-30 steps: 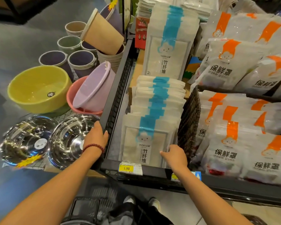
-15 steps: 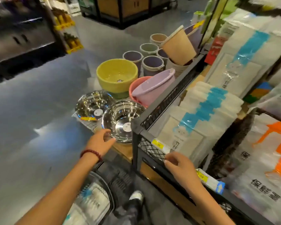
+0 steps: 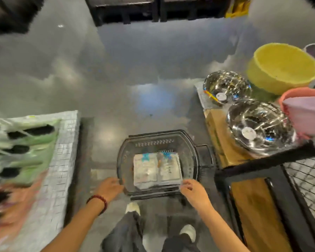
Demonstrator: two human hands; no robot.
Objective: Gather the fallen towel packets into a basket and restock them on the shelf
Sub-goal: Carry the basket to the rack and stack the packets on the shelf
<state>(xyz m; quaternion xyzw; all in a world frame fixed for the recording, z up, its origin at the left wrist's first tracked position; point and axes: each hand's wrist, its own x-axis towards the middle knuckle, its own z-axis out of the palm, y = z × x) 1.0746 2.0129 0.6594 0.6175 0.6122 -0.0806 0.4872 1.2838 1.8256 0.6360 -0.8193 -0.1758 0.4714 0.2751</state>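
Grey shop floor [image 3: 116, 79]; black basket [image 3: 153, 142] sits on it, towel packets [image 3: 156, 168] inside, so gathering seems done, restocking not yet; left hand [image 3: 109, 188] and right hand [image 3: 193, 190] at its near rim, grip too blurred to tell.

Black basket [image 3: 153, 142], zigzag slot pattern along far wall. White towel packets [image 3: 156, 168], blue streaks on top. Glossy grey floor [image 3: 135, 70]. Yellow basin [image 3: 280, 70]; pink basin [image 3: 298, 92]; lilac basin [image 3: 307, 113]. Mirror-silver steel bowls [image 3: 258, 130], round white stickers. Black shelf frame [image 3: 262, 164], wood-brown panel [image 3: 253, 206], black wire mesh [image 3: 307, 179]. Dark red beaded bracelet [image 3: 98, 200]. White shoes [image 3: 133, 208]. White grid-patterned display edge [image 3: 62, 151], blurred green and pink beside.
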